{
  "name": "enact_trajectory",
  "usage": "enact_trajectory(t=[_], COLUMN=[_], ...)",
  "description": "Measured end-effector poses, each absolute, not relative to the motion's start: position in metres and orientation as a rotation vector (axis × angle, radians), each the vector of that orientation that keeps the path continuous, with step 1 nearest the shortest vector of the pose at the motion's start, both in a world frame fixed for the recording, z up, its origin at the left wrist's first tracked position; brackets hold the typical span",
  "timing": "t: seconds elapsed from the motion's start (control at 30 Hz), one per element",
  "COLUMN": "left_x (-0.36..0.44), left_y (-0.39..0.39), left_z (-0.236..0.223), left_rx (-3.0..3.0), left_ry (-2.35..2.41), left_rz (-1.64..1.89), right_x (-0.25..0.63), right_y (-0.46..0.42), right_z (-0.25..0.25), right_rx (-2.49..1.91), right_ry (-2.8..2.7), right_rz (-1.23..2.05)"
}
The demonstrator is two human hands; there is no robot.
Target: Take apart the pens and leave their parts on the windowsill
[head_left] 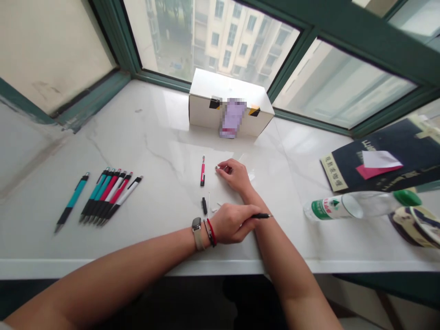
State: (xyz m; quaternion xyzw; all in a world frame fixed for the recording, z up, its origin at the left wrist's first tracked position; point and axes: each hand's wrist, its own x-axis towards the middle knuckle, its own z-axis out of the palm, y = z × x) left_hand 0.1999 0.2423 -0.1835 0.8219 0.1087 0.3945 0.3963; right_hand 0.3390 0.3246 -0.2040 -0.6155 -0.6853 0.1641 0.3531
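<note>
My left hand (234, 223), with a watch on its wrist, is closed on a black pen part (261, 215) whose pointed tip sticks out over my right forearm. Farther forward, my right hand (236, 174) has thumb and forefinger together at a tiny piece (216, 167) too small to name. Just left of it lies a red pen barrel (202, 172) with a black lower part. Nearer to me are a short black grip piece (204, 206), a thin white refill (208, 201) and a small white bit (215, 209), close to my left hand.
Several teal, red and white pens (110, 197) lie side by side at the left, one teal pen (73, 201) apart. A white box (206, 112) stands by the window. At the right are a water bottle (367, 204), a dark printed bag (347, 169) and a round tub (417, 224).
</note>
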Motion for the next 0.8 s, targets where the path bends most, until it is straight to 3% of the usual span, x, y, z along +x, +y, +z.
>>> enact_trajectory(t=[0.8], left_x=[0.199], left_y=[0.252], left_z=[-0.180], left_rx=[1.906], left_ry=[0.412], left_rz=[0.851], right_x=[0.323], right_y=[0.359], right_z=[-0.204], right_rx=[-1.734], right_ry=[-1.819], right_rz=[0.396])
